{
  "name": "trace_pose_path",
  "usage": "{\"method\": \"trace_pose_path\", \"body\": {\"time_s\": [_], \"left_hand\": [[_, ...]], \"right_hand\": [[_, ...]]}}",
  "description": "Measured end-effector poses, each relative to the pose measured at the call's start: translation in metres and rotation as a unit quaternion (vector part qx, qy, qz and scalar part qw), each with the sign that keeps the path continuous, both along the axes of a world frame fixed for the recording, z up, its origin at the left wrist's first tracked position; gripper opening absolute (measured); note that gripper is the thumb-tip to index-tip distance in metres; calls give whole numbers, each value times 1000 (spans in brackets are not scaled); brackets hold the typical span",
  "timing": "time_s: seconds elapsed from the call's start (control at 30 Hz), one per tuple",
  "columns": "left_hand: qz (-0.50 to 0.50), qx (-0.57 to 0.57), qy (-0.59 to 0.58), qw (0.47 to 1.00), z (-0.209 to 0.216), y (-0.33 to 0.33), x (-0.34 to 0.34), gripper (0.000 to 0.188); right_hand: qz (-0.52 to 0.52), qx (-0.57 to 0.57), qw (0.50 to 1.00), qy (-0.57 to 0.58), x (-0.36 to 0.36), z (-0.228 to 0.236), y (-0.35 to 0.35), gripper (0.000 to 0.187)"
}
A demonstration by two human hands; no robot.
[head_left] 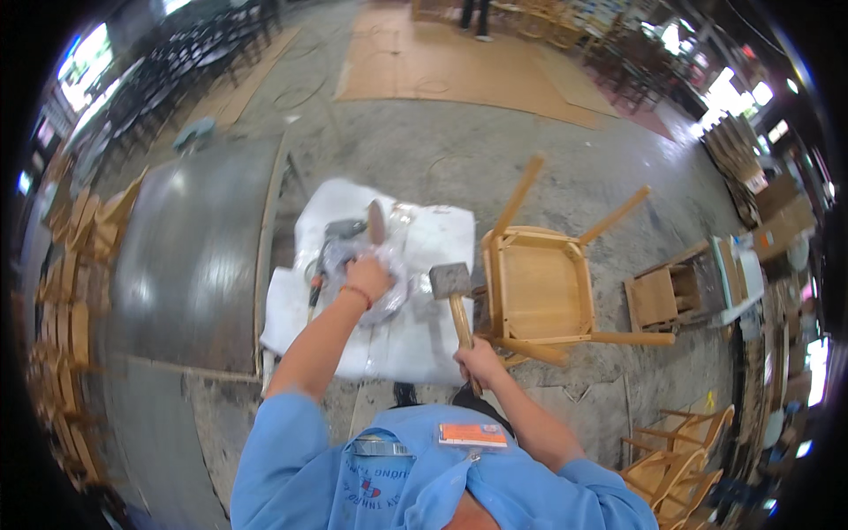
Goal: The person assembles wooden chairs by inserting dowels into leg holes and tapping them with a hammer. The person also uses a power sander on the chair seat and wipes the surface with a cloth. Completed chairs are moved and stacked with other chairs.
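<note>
My right hand (480, 360) is wrapped round the wooden handle of a mallet (450, 281) with a grey block head, held upright near the white sheet's right edge. My left hand (367, 277) reaches into a crumpled clear plastic bag (389, 305); its fingers are mostly hidden there. Just beyond the bag, a dark power drill (344, 229) lies beside a flat brown oval piece (377, 223). Left of the bag is a thin tool with an orange and black handle (315, 288). All of these rest on a white padded sheet (296, 331).
On the right, a wooden chair (543, 287) is tipped over with its legs sticking out. A large dark panel (194, 256) stands at the left. Wooden chair parts (66, 353) are stacked along the far left, and a wooden box (658, 300) sits farther right. Someone's legs show at the top.
</note>
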State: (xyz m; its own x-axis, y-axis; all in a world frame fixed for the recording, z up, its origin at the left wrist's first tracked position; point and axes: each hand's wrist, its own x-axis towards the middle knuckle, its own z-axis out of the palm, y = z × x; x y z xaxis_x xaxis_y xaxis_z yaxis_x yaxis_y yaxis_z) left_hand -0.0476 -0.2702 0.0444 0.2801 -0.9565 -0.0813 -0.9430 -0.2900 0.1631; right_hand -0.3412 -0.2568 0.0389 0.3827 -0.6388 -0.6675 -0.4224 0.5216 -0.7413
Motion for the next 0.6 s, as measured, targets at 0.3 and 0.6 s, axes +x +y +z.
{"method": "trace_pose_path", "body": {"time_s": [0.3, 0.6], "left_hand": [[-183, 146, -30, 972, -7, -12, 28, 28], [11, 2, 199, 980, 13, -15, 33, 28]], "right_hand": [[3, -43, 999, 18, -66, 36, 36, 29], [49, -71, 996, 5, -60, 44, 31, 33]]}}
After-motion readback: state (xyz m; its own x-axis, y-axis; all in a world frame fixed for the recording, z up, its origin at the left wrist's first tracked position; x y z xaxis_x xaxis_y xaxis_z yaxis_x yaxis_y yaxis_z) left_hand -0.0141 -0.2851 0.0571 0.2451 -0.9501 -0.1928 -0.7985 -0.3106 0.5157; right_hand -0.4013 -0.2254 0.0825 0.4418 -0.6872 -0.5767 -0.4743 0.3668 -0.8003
